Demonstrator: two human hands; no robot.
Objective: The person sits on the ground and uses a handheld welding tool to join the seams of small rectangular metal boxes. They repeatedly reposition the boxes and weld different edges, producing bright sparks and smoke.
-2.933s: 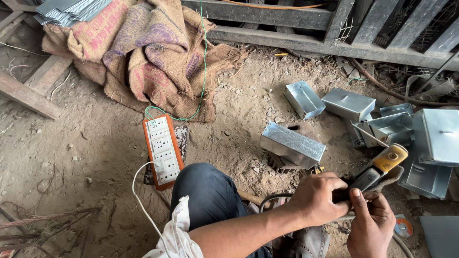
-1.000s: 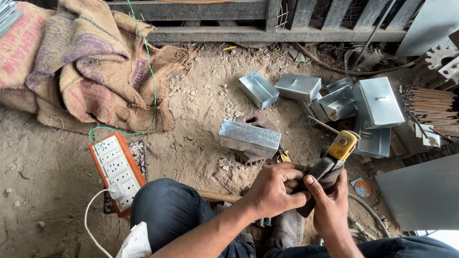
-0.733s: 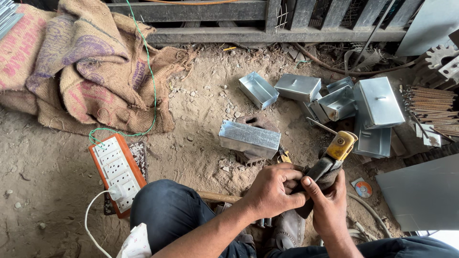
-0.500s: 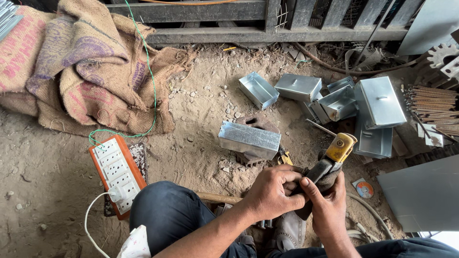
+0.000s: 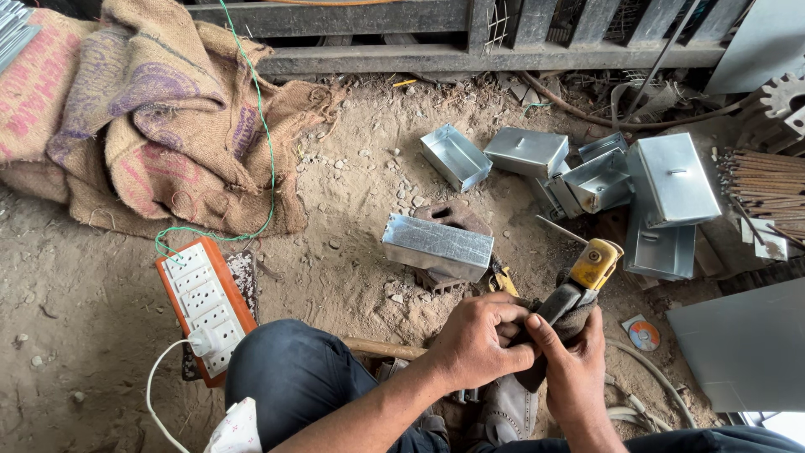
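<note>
A: What are the hands doing in the head view?

B: Both are closing on one thing. The left hand (image 5: 482, 344) is reaching in from the near left and clenching around the lower handle of a clamp tool (image 5: 589, 270) with a yellow head. The right hand (image 5: 579, 369) is coming up from the near edge and wrapping the same handle, with its thumb pressing along the dark shaft.

A: Where is the tool sitting?

B: It is being held off the ground in the near right of the scene, just above the person's shoe (image 5: 507, 411), and its yellow head is pointing up and to the right. Something dark, perhaps a cloth or a glove, is bunching around the handle. I cannot tell which.

A: What is lying around it?

B: A metal box (image 5: 438, 246) is resting on a brick just beyond the hands. More metal boxes (image 5: 671, 180) are crowding the far right beside a bundle of rods (image 5: 767, 189). An orange socket board (image 5: 205, 310) is lying to the left by the knee (image 5: 293, 377), and burlap sacks (image 5: 151, 126) are heaped at the far left.

A: Which step are you judging this to be?

B: I am reading it as getting the tool's grip or its wrapping in order, and the box is not being worked on. Any next move is calling for one hand to keep a firm hold while the other shifts, and for the yellow head to be kept clear of the box.
</note>
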